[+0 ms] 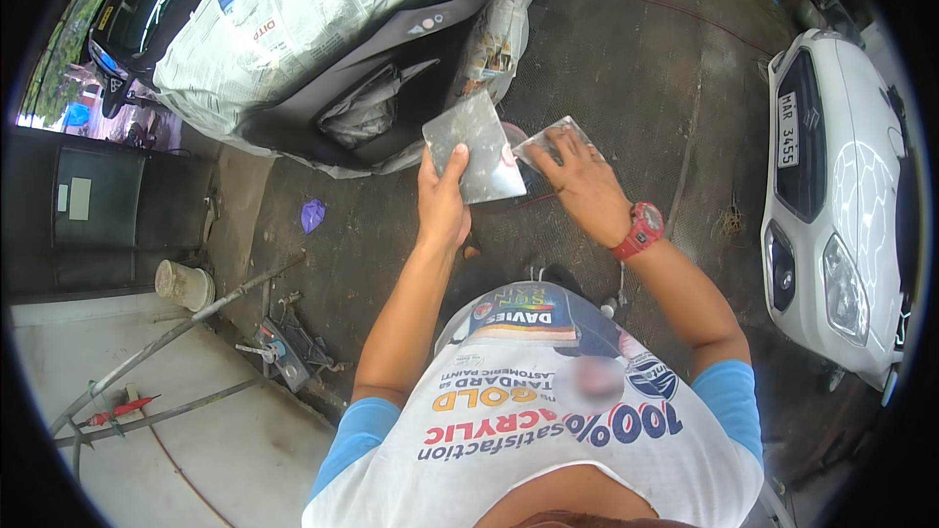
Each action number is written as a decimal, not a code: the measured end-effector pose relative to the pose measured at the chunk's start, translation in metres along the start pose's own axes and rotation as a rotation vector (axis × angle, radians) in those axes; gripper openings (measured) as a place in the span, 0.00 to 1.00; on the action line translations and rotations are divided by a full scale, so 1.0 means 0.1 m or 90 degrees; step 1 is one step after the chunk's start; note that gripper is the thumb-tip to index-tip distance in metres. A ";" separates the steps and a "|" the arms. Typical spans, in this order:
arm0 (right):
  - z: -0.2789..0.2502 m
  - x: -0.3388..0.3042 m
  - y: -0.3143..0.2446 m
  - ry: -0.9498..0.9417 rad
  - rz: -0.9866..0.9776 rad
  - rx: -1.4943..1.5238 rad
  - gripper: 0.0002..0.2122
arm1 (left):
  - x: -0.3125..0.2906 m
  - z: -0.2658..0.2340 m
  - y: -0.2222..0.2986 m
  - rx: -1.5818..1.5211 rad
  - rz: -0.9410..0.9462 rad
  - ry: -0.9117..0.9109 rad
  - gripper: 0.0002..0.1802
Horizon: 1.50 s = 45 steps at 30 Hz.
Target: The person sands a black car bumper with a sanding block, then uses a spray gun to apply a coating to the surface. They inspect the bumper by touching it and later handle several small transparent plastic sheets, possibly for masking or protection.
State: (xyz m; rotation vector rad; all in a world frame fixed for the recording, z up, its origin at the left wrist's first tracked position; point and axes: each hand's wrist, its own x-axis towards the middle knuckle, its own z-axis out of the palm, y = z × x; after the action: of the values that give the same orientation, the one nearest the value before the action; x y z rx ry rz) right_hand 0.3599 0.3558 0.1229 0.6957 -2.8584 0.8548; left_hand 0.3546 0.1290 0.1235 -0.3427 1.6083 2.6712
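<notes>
Gripped in my left hand (pixel 442 203) is a flat rectangular metal-looking plate (pixel 471 142), my thumb lying across its face. The plate is grey and smudged, with a small dab of pinkish paste (pixel 508 155) at its right edge. My right hand (pixel 590 186), with a red watch on the wrist, holds a smaller thin flat spreader (pixel 546 139) close to that edge. My fingers cover part of the spreader. Whether it touches the plate I cannot tell. Both hands are raised in front of my body, above the dark floor.
Ahead on the left stands a dark car (pixel 430 29) masked with newspaper (pixel 293 24). A white car (pixel 841 166) is at the right. On the left are a purple crumpled piece (pixel 312 216), a white bucket (pixel 184 286) and metal bars (pixel 181 332). A thin red line crosses the floor.
</notes>
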 end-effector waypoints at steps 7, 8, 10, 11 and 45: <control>-0.20 0.04 -0.30 0.052 -0.134 -0.220 0.29 | 0.05 -0.07 -0.08 0.125 0.070 0.031 0.23; -0.18 0.06 -0.36 0.042 -0.111 -0.128 0.29 | 0.08 -0.12 -0.14 0.058 0.072 0.044 0.23; -0.14 0.03 -0.44 0.021 -0.035 0.135 0.29 | 0.09 -0.07 -0.11 -0.007 0.071 0.064 0.24; -0.09 -0.01 -0.46 -0.003 0.013 0.310 0.29 | 0.15 -0.10 -0.14 -0.013 0.066 0.056 0.24; 0.04 0.20 -0.33 0.033 0.326 1.133 0.27 | 0.25 -0.21 0.05 0.021 0.031 0.060 0.27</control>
State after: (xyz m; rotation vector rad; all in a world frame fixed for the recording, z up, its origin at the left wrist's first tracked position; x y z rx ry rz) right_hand 0.3566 0.3209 0.1402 -0.1647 -1.4201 3.2250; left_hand 0.3339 0.1062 0.1136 -0.4414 1.7052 2.7000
